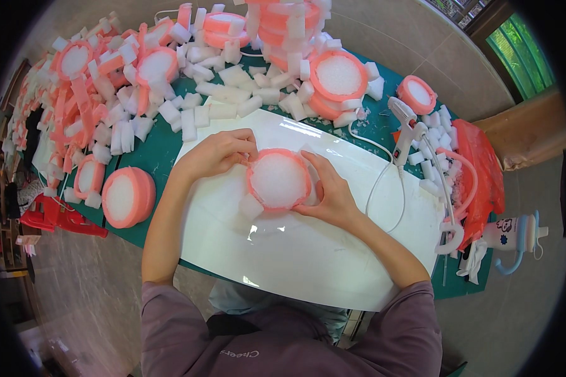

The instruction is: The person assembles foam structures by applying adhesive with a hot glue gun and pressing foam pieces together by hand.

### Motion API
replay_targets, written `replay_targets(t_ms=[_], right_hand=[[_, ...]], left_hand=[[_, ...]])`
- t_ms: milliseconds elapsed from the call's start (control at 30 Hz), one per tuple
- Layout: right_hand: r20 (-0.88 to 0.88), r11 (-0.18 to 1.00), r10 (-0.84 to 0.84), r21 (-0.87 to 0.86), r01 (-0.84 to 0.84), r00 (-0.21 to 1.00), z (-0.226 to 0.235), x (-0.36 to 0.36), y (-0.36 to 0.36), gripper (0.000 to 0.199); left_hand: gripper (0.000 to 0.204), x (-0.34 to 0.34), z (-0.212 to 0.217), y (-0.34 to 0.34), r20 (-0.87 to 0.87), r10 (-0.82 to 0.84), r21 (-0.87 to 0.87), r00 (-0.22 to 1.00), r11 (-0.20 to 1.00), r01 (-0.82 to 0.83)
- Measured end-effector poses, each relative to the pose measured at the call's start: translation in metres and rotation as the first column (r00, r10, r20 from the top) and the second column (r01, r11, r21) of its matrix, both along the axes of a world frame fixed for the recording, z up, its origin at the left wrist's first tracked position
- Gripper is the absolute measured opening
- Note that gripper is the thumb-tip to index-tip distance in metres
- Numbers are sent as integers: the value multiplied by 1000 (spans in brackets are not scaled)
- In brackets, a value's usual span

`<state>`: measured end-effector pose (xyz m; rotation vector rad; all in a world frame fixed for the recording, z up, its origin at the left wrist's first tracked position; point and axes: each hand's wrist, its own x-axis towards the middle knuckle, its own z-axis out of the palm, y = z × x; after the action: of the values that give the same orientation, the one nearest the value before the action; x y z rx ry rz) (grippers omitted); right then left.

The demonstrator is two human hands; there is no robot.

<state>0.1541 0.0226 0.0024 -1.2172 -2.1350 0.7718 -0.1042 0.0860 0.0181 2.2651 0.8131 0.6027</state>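
A round foam piece (pixel 279 179) with a white face and a pink rim lies on the glossy white board in front of me. A white foam block (pixel 251 207) sticks out at its lower left edge. My right hand (pixel 328 191) curves round its right side, thumb low and fingers high, gripping it. At the upper left rim, my left hand (pixel 223 152) is closed in a pinch. Whatever lies between those fingertips is hidden.
A white glue gun (pixel 405 125) stands right of the board (pixel 295 257), its cable looping over it. Loose white foam blocks (pixel 233 94) and pink-rimmed round pieces (pixel 338 76) crowd the green table's back and left. A red plastic bag (pixel 478 169) and a bottle (pixel 512 232) are at right.
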Motion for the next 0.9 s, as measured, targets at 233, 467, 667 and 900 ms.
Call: replay_targets(t_ms=[233, 467, 667, 900], right_hand=[[4, 1000, -2, -10, 2, 1000, 1, 0, -1, 93], [33, 997, 31, -74, -29, 999, 7, 0, -1, 89], [22, 995, 39, -92, -36, 999, 7, 0, -1, 89], [-5, 999, 20, -30, -21, 1000, 5, 0, -1, 89]], left_hand=[[10, -11, 10, 0, -42, 22, -219, 999, 975, -30], [31, 2, 10, -5, -212, 100, -215, 972, 966, -146], [30, 4, 9, -6, -198, 105, -206, 975, 968, -146], [23, 4, 14, -7, -101, 187, -533, 977, 819, -212]])
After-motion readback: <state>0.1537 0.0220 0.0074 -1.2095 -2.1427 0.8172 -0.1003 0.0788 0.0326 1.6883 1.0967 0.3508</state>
